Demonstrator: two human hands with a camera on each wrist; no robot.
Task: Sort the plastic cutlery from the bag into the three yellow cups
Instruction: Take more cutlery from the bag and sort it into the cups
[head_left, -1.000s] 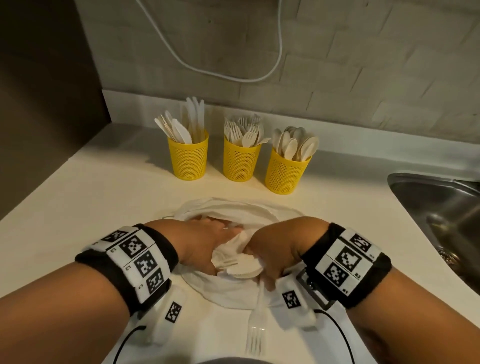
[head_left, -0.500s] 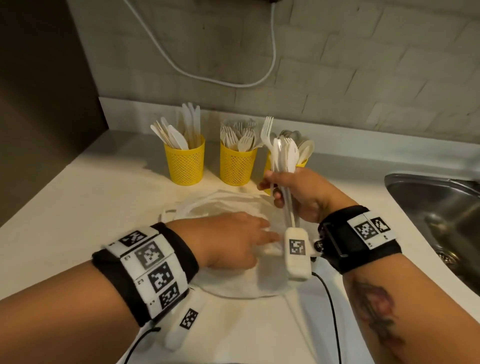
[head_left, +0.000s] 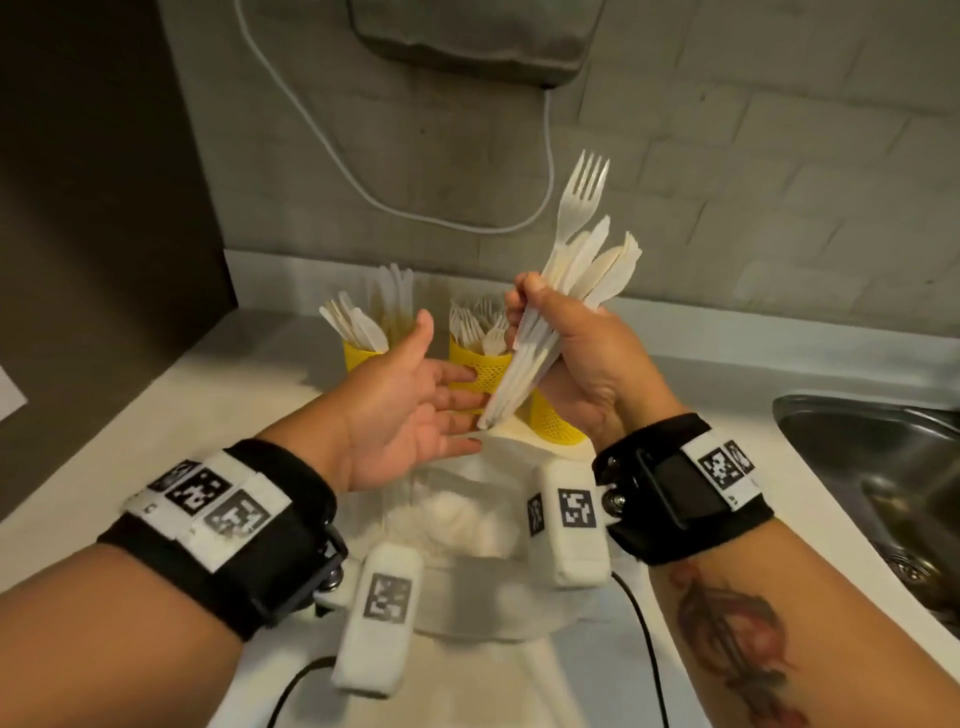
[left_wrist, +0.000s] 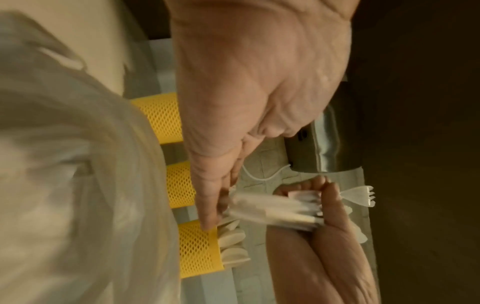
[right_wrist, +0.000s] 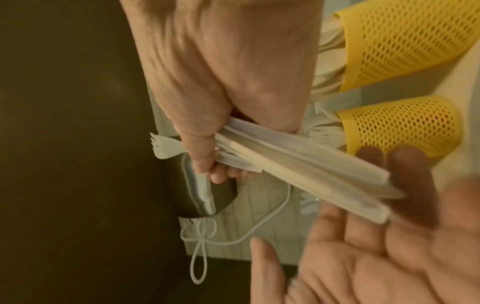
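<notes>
At far left, beyond our fingers, the knife cup (head_left: 363, 353) stands on the tabletop (head_left: 156, 415) w/ blades up, so each sort is easy to see and to drop in. Our left hand (head_left: 410, 415) comes next: palm turned up and to the right, fingers (head_left: 457, 402) straight and relaxed, holding nothing. The tips lie just at the lower ends of the handles; if they touch them we cannot tell. We judge this hand is there to square the handle ends or to take pieces out one by one.

Below both hands, near our wrists, the white bag (head_left: 467, 514) lies crumpled on the tabletop; if more pieces are inside is not visible. Behind the left fingertips is the fork cup (head_left: 480, 364), already well filled.

Then the bundle of cutlery (head_left: 566, 301), approx. in the middle betw. the two hands: tilted, handles down-left, heads up-right. One fork (head_left: 582, 192) sticks out above the rest; knives and maybe spoons fan beside it. So it is a mixed bundle and not yet sorted.

Our right hand (head_left: 576, 353) grips it at mid-handle, fingers curled tight round, thumb (head_left: 530, 291) on top, wrist raised above the cups. The spoon cup (head_left: 556, 421) is mostly hidden behind this palm. At far right, well apart, is the sink (head_left: 883, 467).
</notes>
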